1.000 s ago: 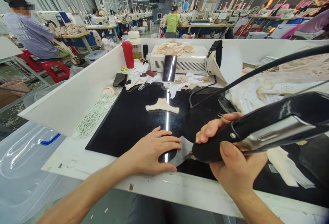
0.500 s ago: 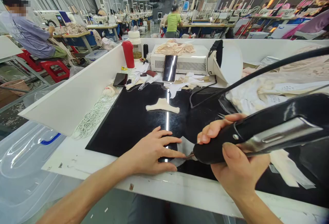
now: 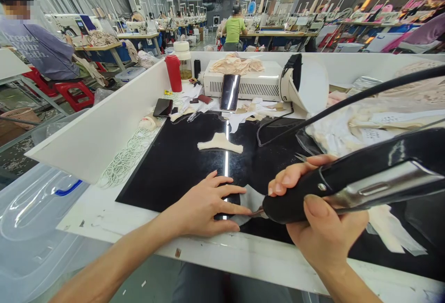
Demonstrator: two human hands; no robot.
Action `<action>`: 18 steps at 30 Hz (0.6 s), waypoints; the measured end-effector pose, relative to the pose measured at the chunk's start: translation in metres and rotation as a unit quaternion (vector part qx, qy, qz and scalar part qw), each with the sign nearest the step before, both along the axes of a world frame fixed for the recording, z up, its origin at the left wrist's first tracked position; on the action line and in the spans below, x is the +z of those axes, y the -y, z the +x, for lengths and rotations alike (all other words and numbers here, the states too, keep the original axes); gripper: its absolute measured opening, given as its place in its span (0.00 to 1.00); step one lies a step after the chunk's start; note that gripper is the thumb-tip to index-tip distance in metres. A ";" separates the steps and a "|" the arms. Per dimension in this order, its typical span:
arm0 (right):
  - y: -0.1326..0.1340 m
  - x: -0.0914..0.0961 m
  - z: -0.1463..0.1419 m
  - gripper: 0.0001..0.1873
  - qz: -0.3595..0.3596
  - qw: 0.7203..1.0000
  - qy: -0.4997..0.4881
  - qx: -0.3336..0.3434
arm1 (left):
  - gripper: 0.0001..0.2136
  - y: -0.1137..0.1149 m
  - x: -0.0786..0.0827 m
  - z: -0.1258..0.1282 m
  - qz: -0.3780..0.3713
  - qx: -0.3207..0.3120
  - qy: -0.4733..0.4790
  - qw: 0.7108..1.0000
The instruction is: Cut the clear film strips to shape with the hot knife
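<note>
My right hand (image 3: 323, 215) is wrapped round a black corded hand tool (image 3: 375, 164) with a long silver lever on its side. The tool's narrow metal tip (image 3: 257, 211) points left and lies over a thin greyish sheet piece (image 3: 253, 196). My left hand (image 3: 212, 203) is spread flat on the black mat (image 3: 181, 154), its fingertips on that sheet beside the tip. Part of the sheet is hidden under the fingers and the tool. Beyond the left hand lies a cream fabric piece (image 3: 220, 143) with a raised middle.
Toward the back are a white vented box (image 3: 257, 82), a phone (image 3: 230, 92), a red cup (image 3: 173, 73) and a white visor (image 3: 306, 85). Tangled cord (image 3: 128, 157) lies left, bagged fabric (image 3: 344, 126) right. A black cable (image 3: 347, 101) arches over the right side. Co-workers sit beyond.
My right hand and the tool have shifted very slightly to the right and down. My left hand stays in place. The co-worker at the left has leaned and moved an arm.
</note>
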State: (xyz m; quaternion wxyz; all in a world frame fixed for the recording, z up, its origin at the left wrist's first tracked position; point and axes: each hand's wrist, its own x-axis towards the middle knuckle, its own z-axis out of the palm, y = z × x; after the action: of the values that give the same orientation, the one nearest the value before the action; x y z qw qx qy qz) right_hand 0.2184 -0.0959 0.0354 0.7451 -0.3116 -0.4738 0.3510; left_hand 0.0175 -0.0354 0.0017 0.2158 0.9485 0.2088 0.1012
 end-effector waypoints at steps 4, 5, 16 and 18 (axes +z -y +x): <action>0.000 -0.001 0.000 0.20 -0.001 1.000 -0.001 -0.002 | 0.19 0.000 0.001 0.000 0.001 0.000 -0.003 1.000; 0.000 -0.001 0.001 0.20 -0.001 1.000 0.000 -0.003 | 0.19 0.000 0.001 0.000 0.002 0.000 -0.005 1.000; 0.001 0.002 -0.003 0.18 -0.021 1.000 0.008 -0.021 | 0.19 0.000 -0.002 -0.001 -0.001 0.001 0.007 1.000; 0.001 0.003 -0.005 0.18 -0.014 1.000 -0.002 -0.019 | 0.19 0.000 -0.002 -0.001 0.001 0.001 0.008 1.000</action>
State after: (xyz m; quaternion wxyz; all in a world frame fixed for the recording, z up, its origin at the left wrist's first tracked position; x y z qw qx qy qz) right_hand 0.2130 -0.0973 0.0386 0.7480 -0.3309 -0.4614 0.3437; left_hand 0.0170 -0.0352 -0.0008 0.2164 0.9477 0.2078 0.1090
